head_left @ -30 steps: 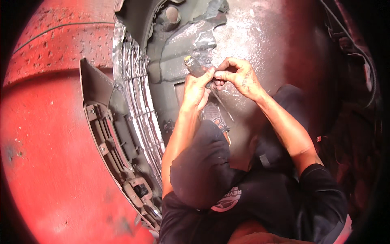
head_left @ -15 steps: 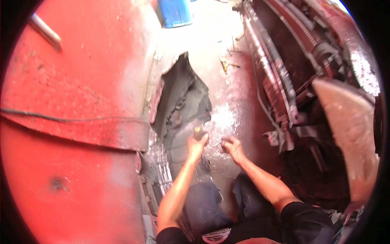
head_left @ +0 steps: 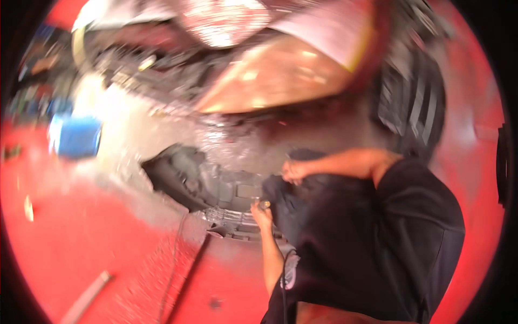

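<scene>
My left hand [head_left: 262, 217] is closed round a short dark object with a yellow end [head_left: 265, 205], perhaps a tool handle; blur hides its kind. It is beside my knee, at the near edge of a dark grey car bumper cover [head_left: 247, 191] lying on the floor. The cover has a curved, torn-looking end and a slatted strip. My right hand [head_left: 293, 171] is curled above my other leg, apart from the cover; whatever its fingers hold, if anything, cannot be made out.
Beyond the cover stands a car front with a large headlight [head_left: 280, 75] and exposed parts. A tyre [head_left: 423, 102] is at the right. A blue container [head_left: 75, 136] sits at the far left. A pale bar [head_left: 89, 297] lies on the red floor [head_left: 129, 237].
The view has swung strongly to the right, so the car front is now across the top. My hands have drawn back toward my knees. The yellow-ended object stays in my left hand.
</scene>
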`<state>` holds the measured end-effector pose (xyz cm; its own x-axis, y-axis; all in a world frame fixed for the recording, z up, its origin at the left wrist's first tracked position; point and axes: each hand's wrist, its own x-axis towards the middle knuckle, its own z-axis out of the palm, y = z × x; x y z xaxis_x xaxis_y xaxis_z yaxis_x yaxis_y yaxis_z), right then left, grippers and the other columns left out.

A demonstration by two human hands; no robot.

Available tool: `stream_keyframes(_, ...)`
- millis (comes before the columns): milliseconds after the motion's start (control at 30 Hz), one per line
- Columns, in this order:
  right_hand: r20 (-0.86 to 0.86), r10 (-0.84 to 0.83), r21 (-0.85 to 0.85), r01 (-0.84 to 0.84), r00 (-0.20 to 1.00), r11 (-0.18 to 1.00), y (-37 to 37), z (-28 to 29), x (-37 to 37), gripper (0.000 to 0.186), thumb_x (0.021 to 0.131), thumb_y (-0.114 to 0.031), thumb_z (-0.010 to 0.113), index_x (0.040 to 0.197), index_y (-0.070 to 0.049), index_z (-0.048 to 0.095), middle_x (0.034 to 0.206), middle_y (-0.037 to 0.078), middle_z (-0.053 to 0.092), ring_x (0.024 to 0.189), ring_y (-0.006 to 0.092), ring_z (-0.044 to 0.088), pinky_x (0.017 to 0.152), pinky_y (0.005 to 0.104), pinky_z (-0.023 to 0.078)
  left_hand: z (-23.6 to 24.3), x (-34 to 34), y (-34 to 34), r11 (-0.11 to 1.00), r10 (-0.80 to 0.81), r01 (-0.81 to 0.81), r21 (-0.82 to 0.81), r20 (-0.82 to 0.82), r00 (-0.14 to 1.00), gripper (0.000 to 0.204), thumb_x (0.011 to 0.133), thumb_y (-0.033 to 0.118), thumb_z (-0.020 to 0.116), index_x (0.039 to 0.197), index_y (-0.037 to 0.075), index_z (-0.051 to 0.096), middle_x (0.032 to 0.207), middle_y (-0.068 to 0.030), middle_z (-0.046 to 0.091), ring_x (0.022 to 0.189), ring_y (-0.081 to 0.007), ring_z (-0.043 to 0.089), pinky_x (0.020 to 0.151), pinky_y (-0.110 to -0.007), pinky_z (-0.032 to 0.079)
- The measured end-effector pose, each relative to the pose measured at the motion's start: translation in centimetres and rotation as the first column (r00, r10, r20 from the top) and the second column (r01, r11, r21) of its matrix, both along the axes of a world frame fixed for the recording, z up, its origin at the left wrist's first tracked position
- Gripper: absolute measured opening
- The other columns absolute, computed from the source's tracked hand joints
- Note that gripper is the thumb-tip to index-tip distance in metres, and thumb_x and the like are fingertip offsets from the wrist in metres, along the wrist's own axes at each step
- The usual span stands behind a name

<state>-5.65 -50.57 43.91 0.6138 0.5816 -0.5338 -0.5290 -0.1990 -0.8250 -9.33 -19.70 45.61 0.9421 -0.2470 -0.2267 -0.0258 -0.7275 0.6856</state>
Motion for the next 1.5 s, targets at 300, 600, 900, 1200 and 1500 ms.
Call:
stream_keyframes(300,-0.236,-0.905,-0.191,0.896,0.355,0.401,-12.5,9.9,-8.3,0.031,0.092,-0.016,0.058,0.114,0.004,0.063,0.096,0.018,0.069,0.072,0.0255,0.072,0.06,0.037,0.06,0.6,2.8,4.1,0.919,-0.394,0.337,-0.205,-0.501,0.77,0.043,0.072,0.007,0.061,0.113,-0.006,0.062,0.106,-0.0309,0.065,0.105,-0.043,0.064,0.091,-0.046,0.049)
stream_keyframes(600,0.101,-0.93,-0.459,0.813,-0.354,-0.359,-42.9,10.3,-24.3,0.023,0.092,-0.017,0.059,0.104,0.0,0.067,0.091,0.018,0.07,0.067,0.0278,0.071,0.056,0.0402,0.062,6.0,9.8,-11.2,0.869,-0.394,0.211,-0.447,-0.37,0.841,0.049,0.086,0.04,0.069,0.106,-0.005,0.067,0.093,-0.0078,0.071,0.084,-0.0181,0.065,0.074,-0.034,0.052)
stream_keyframes(900,0.33,-0.927,-0.537,0.772,-0.179,-0.34,-50.5,11.0,-30.5,0.029,0.093,-0.022,0.058,0.114,-0.003,0.062,0.091,0.017,0.069,0.06,0.025,0.07,0.049,0.0367,0.058,13.9,3.9,-29.7,0.874,-0.484,0.387,-0.293,-0.46,0.745,0.027,0.085,0.01,0.068,0.108,-0.004,0.069,0.092,-0.0095,0.072,0.082,-0.0164,0.065,0.076,-0.032,0.053)
stream_keyframes(1200,0.279,-0.314,-0.554,0.419,0.908,0.719,-30.6,15.5,-15.8,0.042,0.088,-0.029,0.061,0.121,-0.004,0.065,0.113,0.022,0.068,0.107,0.0374,0.064,0.093,0.046,0.05,14.8,4.4,-27.4,0.967,-0.253,0.239,-0.09,-0.195,0.948,0.033,0.085,0.014,0.073,0.112,-0.003,0.068,0.101,-0.0187,0.068,0.094,-0.0295,0.065,0.086,-0.038,0.049)
stream_keyframes(1500,-0.222,-0.173,-0.093,0.155,0.96,0.983,-16.3,22.1,-3.4,0.041,0.104,-0.037,0.048,0.108,0.0,0.067,0.095,0.007,0.068,0.088,0.0112,0.065,0.07,0.0281,0.055,23.8,-2.3,-25.0,0.955,0.167,-0.163,-0.248,-0.006,0.986,0.068,0.076,0.002,0.071,0.14,0.014,0.052,0.139,-0.026,0.046,0.125,-0.043,0.051,0.103,-0.046,0.045)
